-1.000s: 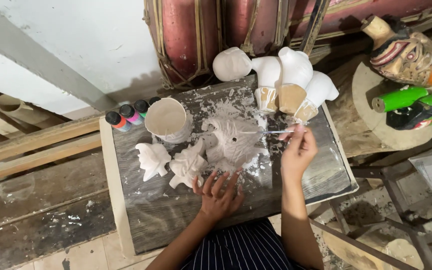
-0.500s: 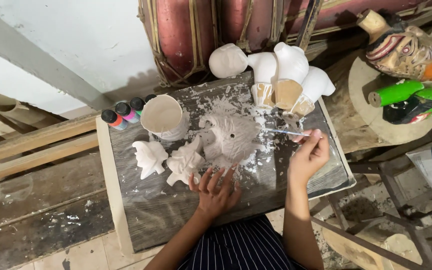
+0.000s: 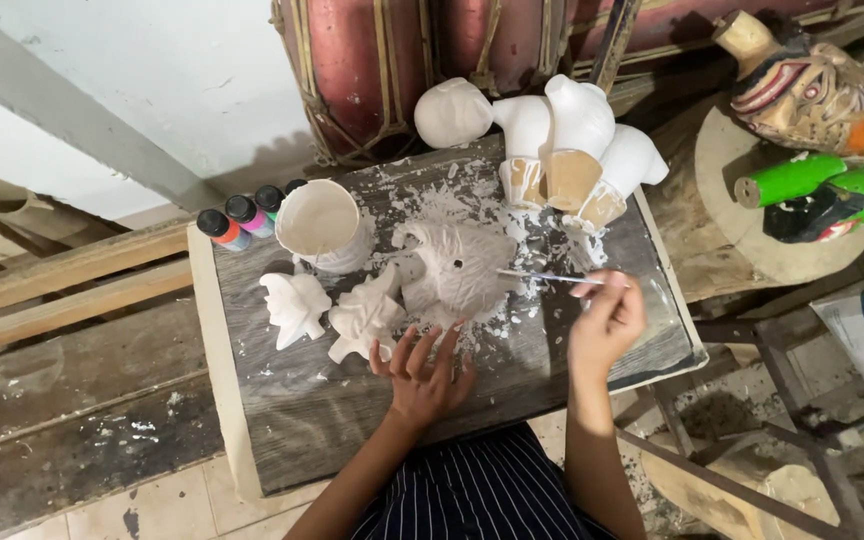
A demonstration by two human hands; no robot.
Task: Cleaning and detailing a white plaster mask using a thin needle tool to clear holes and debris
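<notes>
On the grey counter, near the middle, lies a white plaster figure amid white chips and dust. The left hand rests flat just near of it, palm down, fingers spread wide and pointing far; the fingertips touch or nearly touch the figure's near edge, and it holds nothing. The forearm comes up from the near edge beside a striped garment. The right hand is raised to the right of the figure, fingers pinched closed around a thin tool that points left, its tip at the figure's right side. Left of the figure lie two smaller white pieces, and beyond them stand a white cup and small paint bottles.
</notes>
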